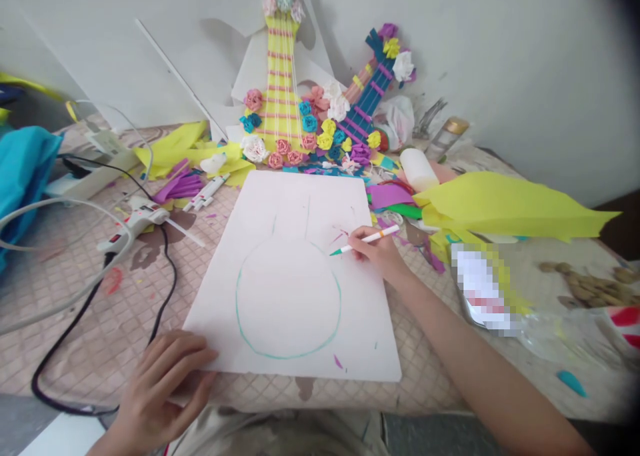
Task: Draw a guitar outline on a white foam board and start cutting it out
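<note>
A white board [290,276] lies on the table before me, with a green rounded outline drawn on it and two short upright lines above. My right hand [373,249] rests over its right side, fingers closed round a white marker [389,231] with an orange band and a green tip. That tip points left, close to the surface near the outline's upper right; whether it touches I cannot tell. At the near left corner of the board, my left hand [170,369] lies with fingers stretched out, fingertips on the edge.
Behind the board stand a yellow paper guitar [281,76] and a blue one [367,99], both with paper flowers. A glue gun [133,223] and black cable [173,269] lie left. Yellow paper [500,203], a blurred-out phone-like object [483,289] and a clear bottle [560,336] are right.
</note>
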A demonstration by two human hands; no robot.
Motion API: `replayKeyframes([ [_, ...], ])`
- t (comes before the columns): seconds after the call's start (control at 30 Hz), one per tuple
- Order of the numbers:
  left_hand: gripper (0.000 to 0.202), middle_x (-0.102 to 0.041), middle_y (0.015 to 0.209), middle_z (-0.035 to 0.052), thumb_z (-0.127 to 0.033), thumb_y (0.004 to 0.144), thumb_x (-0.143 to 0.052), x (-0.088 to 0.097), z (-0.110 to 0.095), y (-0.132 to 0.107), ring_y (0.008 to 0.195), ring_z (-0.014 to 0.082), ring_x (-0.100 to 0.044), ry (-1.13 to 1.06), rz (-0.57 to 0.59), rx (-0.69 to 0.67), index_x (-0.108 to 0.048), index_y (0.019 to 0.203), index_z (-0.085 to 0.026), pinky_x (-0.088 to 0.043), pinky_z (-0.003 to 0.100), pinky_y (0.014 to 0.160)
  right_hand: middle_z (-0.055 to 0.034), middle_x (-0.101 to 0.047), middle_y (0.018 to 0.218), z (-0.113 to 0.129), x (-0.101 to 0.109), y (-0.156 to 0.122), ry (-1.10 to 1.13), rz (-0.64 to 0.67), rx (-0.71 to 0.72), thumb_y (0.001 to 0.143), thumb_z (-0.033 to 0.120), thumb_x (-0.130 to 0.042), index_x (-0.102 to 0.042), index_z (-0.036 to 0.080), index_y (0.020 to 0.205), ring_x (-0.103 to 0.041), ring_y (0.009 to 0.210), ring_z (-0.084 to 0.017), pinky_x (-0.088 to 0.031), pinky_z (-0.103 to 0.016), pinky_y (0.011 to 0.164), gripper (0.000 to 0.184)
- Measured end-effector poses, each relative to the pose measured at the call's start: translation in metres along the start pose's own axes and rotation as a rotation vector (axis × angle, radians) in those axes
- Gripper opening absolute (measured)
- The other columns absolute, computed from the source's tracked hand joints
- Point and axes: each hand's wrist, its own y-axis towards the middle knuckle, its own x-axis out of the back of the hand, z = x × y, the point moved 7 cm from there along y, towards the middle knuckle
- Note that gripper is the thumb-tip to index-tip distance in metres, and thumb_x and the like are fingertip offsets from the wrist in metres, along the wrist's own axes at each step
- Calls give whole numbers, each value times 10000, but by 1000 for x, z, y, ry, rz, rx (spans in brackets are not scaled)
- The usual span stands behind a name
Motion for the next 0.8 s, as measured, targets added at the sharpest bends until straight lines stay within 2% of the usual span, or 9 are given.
replayKeyframes([
  [0.2, 208, -583, 824, 63, -69, 660, -602, -2, -1, 1, 777, 187, -558, 4, -4, -5, -595, 849, -156, -462, 343, 695, 23, -557, 495, -15, -1, 14, 28, 53, 5, 710, 350, -641, -570, 152, 670, -492, 437, -86, -385, -213, 430, 214],
  [0.6, 189, -575, 773, 54, -20, 650, -600, -2, -2, 4, 744, 176, -549, 15, -26, 4, -600, 787, -150, -467, 349, 669, 10, -598, 533, -20, -4, 16, -17, 76, 10, 725, 338, -639, -608, 152, 719, -536, 471, -94, -441, -216, 467, 188],
  [0.8, 183, -580, 768, 52, -24, 646, -600, -1, -3, 6, 741, 178, -553, 13, -33, 10, -601, 781, -148, -468, 348, 669, 17, -579, 495, -18, -3, 14, -69, 72, -20, 716, 326, -630, -593, 152, 684, -507, 425, -88, -415, -210, 422, 181],
])
